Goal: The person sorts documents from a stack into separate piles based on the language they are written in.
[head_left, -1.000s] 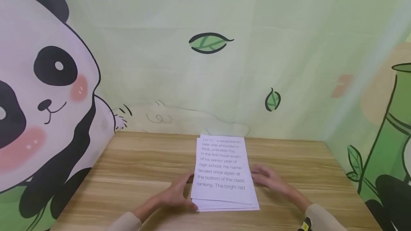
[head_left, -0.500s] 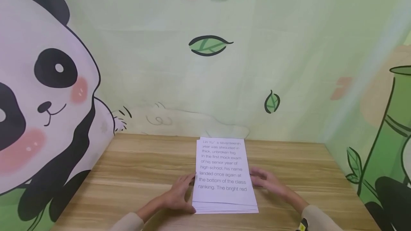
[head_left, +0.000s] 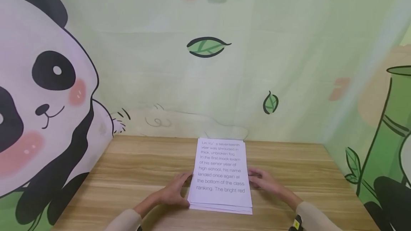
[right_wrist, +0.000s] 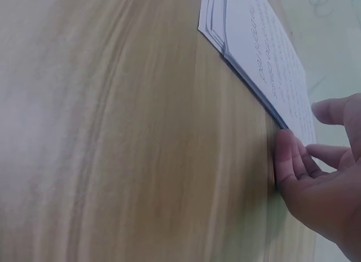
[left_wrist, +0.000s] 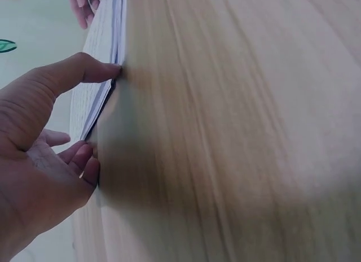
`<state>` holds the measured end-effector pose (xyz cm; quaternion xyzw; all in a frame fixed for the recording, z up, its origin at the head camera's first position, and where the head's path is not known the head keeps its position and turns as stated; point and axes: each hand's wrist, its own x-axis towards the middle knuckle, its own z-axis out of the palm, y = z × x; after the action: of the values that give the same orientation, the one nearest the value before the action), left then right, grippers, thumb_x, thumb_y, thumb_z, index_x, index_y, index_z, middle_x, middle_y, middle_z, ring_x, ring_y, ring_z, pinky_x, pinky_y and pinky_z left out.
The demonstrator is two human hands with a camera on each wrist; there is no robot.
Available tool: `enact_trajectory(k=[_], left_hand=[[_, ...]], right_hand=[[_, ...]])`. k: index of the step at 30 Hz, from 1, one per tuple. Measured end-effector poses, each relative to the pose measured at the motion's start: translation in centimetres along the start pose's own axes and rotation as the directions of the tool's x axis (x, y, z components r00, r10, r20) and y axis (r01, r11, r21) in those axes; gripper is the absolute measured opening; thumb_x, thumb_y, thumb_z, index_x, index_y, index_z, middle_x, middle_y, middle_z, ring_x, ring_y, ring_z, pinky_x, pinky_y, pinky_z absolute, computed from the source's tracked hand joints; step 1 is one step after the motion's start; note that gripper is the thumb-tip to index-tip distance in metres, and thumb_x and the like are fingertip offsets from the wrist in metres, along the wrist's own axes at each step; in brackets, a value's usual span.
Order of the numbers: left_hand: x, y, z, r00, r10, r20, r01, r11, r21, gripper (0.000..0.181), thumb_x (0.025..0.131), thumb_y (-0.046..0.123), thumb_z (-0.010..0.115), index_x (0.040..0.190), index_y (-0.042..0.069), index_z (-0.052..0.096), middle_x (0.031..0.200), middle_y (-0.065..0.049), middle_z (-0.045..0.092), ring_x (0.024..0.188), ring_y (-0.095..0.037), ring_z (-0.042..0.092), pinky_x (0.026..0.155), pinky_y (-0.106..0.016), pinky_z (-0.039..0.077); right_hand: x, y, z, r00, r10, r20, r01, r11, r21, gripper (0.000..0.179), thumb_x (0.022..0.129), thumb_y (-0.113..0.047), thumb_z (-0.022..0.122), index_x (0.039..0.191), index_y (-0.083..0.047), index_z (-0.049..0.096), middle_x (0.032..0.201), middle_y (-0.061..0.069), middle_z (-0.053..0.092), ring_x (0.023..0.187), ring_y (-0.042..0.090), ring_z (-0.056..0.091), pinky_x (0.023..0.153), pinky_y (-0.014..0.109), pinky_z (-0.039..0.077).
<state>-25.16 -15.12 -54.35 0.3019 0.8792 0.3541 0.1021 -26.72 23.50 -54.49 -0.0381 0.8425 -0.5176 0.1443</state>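
A stack of white printed paper (head_left: pixel 219 174) lies flat on the wooden table, its text facing up. At the near end, lower sheets stick out a little past the top one. My left hand (head_left: pixel 174 191) is along the stack's left side, thumb at the near corner and fingers farther up the edge. In the left wrist view, the thumb (left_wrist: pixel 98 71) touches the paper edges, with a gap between thumb and fingers. My right hand (head_left: pixel 264 181) is at the right side; in the right wrist view its fingertips (right_wrist: pixel 285 143) touch the stack's long edge, fingers loosely bent.
The wooden table (head_left: pixel 144 163) extends on both sides of the stack. Behind it hangs a green backdrop (head_left: pixel 154 63) with a printed panda (head_left: pixel 61 109) on the left and bamboo (head_left: pixel 383 145) on the right. The stack's far end reaches the table's back edge.
The sheets line up more evenly along the left and right sides. The near right corner has shifted left, and the right hand has moved slightly left with the edge.
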Motion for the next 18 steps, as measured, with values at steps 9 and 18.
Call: enact_trajectory(k=[9,18], left_hand=[[1.5,0.6,0.7,0.976,-0.191,-0.105,0.178,0.977,-0.121,0.072,0.088,0.029,0.077,0.146,-0.004,0.049,0.127,-0.023,0.055,0.114,-0.033,0.051,0.096,-0.050,0.047],[2.3,1.3,1.6,0.961,-0.196,-0.193,0.181,0.979,-0.093,0.066,0.086,0.020,0.078,0.141,-0.009,0.054,0.118,-0.022,0.056,0.105,-0.031,0.054,0.086,-0.044,0.050]], right_hand=[[0.8,-0.5,0.5,0.998,0.032,-0.062,-0.037,0.996,-0.085,0.050,0.098,-0.014,0.063,0.142,0.007,0.053,0.130,0.022,0.065,0.095,0.019,0.068,0.079,0.034,0.060],[0.6,-0.9,0.7,0.999,-0.031,-0.018,0.030,0.997,-0.076,0.049,0.099,-0.011,0.061,0.143,0.008,0.051,0.132,0.025,0.064,0.099,0.022,0.068,0.079,0.034,0.061]])
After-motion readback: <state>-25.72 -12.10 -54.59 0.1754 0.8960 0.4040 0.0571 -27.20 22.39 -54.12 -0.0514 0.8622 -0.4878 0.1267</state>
